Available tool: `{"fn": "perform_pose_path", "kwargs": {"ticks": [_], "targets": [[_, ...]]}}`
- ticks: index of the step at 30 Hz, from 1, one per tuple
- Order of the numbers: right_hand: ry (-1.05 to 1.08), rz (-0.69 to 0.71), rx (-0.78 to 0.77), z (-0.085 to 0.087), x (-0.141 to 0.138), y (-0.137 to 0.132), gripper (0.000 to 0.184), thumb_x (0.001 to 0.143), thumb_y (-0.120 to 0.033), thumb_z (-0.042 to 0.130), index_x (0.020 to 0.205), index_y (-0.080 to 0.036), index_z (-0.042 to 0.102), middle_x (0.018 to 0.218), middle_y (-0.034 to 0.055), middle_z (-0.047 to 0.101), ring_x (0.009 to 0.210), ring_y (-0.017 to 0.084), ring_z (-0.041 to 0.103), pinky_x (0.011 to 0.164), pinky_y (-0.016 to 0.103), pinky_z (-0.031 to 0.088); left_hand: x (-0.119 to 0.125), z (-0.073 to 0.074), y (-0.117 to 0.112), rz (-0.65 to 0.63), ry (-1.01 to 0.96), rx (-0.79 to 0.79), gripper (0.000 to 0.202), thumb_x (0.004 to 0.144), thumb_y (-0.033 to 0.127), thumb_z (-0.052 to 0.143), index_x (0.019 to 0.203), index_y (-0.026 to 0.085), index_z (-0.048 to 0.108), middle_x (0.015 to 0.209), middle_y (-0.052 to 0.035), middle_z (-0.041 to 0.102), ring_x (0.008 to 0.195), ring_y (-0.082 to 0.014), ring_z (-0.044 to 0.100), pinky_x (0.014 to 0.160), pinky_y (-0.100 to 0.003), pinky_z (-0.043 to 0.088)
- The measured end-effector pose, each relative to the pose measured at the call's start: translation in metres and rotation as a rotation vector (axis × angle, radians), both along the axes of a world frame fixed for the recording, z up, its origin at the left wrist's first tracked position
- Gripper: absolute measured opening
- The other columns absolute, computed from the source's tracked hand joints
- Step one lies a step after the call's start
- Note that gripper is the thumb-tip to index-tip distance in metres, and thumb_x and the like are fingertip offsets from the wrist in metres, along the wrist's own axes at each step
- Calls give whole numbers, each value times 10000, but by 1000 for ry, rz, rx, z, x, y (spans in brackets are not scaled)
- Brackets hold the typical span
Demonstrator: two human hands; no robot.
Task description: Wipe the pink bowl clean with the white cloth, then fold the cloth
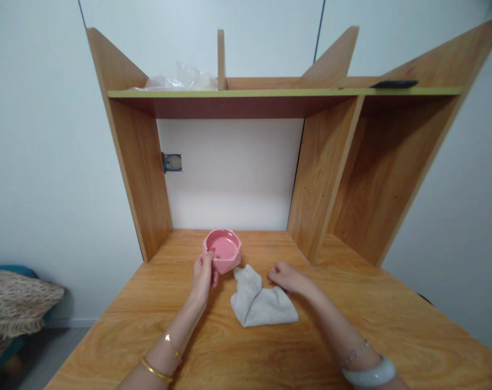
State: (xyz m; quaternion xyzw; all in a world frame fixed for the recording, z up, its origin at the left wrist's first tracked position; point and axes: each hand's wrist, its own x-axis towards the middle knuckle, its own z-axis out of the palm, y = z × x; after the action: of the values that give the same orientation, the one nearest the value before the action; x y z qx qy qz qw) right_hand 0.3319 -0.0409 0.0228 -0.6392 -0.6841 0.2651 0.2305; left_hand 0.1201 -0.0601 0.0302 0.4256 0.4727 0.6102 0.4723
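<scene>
My left hand (205, 273) grips the near left rim of a shallow pink faceted bowl (225, 264), with the thumb over the rim and the fingers against the outside. The bowl is tilted towards me, so its glossy round inside shows. Just in front of it, a pale grey cloth (266, 307) lies folded and crumpled on the desk. At the cloth's right upper edge is my right hand (289, 277), its fingers curled closed. Whether anything is inside those fingers is hidden.
The wooden desk (181, 346) carries a hutch with a shelf (266, 93) and upright panels at the back. Clear plastic wrapping (181, 80) and a flat black object (394, 84) lie on the shelf. A fringed patterned cover (22, 298) is at far left.
</scene>
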Motion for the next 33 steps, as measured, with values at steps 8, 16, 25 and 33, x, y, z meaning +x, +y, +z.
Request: {"fn": "perform_pose_path", "kwargs": {"ticks": [8,16,25,33], "targets": [[328,49,265,6,-37,-8,317,806,-378,376,886,-154,585,611,21,605,549,125,553,458,200,388,0,-1,-1,28,33,46,374,722,554,449,760,185,397,324,113,372,234,-55,291,267,-150,209],[664,80,140,10,-52,-16,547,739,-421,414,1198,-129,360,412,-86,508,289,83,411,295,163,284,10,0,-7,-119,198,94,400,714,514,516,895,180,391,445,109,420,263,-45,348,271,-146,245],[544,-8,290,11,-43,-14,287,694,-272,334,844,-143,543,352,-82,445,294,90,428,315,172,315,16,-9,-9,-256,361,270,492,752,450,522,1111,155,360,771,3,546,459,-55,431,405,-165,348],[263,-125,265,30,7,-4,240,689,-155,330,777,-144,554,333,-65,453,324,109,478,348,179,318,2,2,-8,-114,798,352,301,790,434,452,888,190,597,851,-43,630,769,-177,550,684,-269,397]]}}
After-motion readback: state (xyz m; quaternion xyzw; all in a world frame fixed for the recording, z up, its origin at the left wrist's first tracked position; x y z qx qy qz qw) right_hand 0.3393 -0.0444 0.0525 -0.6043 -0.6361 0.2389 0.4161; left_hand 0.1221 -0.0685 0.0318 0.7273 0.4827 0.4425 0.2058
